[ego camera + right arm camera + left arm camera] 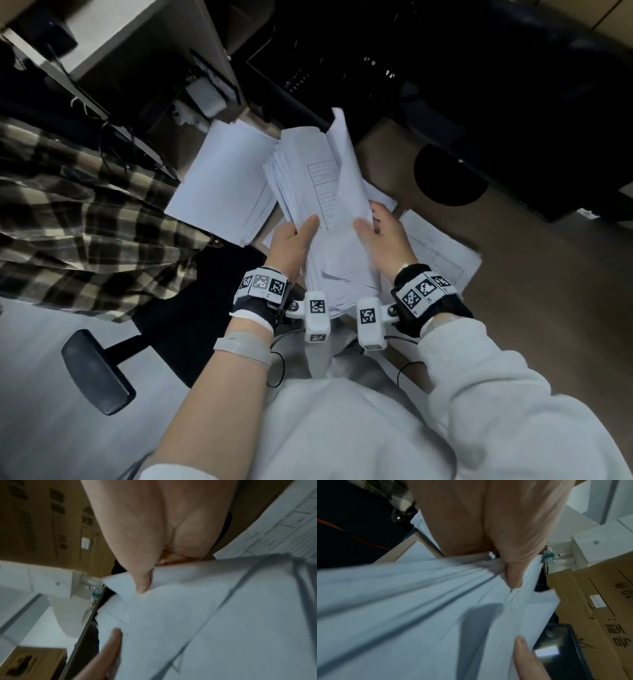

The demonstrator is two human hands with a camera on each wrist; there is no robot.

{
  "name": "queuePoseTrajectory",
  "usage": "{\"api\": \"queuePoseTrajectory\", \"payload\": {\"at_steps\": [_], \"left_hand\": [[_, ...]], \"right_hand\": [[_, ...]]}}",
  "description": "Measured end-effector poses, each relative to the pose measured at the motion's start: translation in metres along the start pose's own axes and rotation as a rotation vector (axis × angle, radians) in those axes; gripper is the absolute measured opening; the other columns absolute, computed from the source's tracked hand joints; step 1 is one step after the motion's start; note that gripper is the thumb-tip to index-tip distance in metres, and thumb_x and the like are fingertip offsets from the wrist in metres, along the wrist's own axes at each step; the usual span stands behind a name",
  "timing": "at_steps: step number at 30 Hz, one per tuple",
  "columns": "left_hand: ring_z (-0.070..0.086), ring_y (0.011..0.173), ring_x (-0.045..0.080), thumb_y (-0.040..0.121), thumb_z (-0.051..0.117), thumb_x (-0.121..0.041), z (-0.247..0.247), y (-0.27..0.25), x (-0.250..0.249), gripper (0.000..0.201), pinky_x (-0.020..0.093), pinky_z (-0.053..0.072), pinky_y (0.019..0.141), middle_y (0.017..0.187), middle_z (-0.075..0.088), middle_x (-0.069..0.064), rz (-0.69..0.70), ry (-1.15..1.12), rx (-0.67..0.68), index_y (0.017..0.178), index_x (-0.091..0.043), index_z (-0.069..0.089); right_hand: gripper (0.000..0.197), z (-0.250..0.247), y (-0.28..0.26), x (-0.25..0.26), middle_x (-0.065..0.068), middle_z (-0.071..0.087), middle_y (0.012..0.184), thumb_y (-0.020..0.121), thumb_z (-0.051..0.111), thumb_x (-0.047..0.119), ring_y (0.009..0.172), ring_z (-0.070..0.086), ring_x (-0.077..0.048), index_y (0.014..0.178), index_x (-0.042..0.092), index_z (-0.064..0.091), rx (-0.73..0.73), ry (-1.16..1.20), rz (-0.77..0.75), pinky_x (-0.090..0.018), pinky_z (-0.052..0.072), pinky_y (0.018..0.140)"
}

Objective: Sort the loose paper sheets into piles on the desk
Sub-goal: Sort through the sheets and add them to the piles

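I hold a thick bundle of white paper sheets above the desk; its top page carries a printed table. My left hand grips the bundle's left side with the thumb on top. My right hand pinches one sheet and lifts it off the bundle's right side, thumb on the paper. A stack of blank sheets lies on the desk at the left. Printed sheets lie flat at the right, under my right wrist.
A plaid garment hangs over a chair at the left, whose armrest juts out below. Dark monitors and cables stand behind the papers. A round black base sits at right. Cardboard boxes appear in the wrist views.
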State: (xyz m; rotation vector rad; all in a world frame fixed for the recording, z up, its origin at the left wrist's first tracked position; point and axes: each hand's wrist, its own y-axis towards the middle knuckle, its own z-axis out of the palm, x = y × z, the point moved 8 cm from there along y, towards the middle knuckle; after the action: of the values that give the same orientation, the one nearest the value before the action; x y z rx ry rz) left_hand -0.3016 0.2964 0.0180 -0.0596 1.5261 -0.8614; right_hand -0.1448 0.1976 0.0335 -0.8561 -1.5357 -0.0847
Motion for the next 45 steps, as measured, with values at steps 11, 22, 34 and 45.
{"api": "queuePoseTrajectory", "payload": {"at_steps": [11,22,34,45], "left_hand": [[0.071,0.1,0.035,0.083,0.07,-0.044,-0.042,0.015,-0.005,0.046,0.055,0.054,0.095,0.104,0.074,0.017,-0.009,0.034,-0.079,0.104,-0.003,0.071],[0.073,0.09,0.022,0.099,0.06,-0.027,-0.111,0.05,-0.039,0.021,0.034,0.059,0.077,0.095,0.077,0.008,-0.033,-0.097,-0.092,0.098,-0.009,0.071],[0.071,0.097,0.021,0.095,0.065,-0.016,-0.235,0.091,-0.059,0.028,0.031,0.058,0.084,0.105,0.073,0.009,-0.007,0.121,-0.208,0.117,0.001,0.068],[0.072,0.097,0.021,0.092,0.07,-0.021,-0.313,0.109,-0.072,0.027,0.045,0.057,0.092,0.103,0.075,0.007,-0.013,0.212,-0.332,0.112,-0.003,0.071]], "right_hand": [[0.014,0.0,0.013,0.006,0.011,0.072,0.094,0.091,0.07,0.019,0.095,0.069,-0.011,0.105,0.016,0.07,-0.007,0.046,0.063,-0.027,0.049,0.084],[0.03,0.121,0.046,0.057,-0.013,0.052,0.065,0.092,0.062,0.029,0.062,0.045,-0.026,0.078,0.003,0.061,0.115,-0.273,-0.108,-0.036,0.04,0.063],[0.004,0.149,0.096,0.026,0.0,0.07,0.091,0.086,0.065,0.027,0.091,0.064,-0.026,0.084,0.024,0.066,-0.314,-0.306,0.213,-0.038,0.052,0.088],[0.033,0.22,0.14,-0.032,-0.02,0.06,0.121,0.102,0.043,0.016,0.116,0.058,-0.036,0.128,-0.003,0.05,-0.41,-0.148,0.456,-0.031,0.041,0.085]]}}
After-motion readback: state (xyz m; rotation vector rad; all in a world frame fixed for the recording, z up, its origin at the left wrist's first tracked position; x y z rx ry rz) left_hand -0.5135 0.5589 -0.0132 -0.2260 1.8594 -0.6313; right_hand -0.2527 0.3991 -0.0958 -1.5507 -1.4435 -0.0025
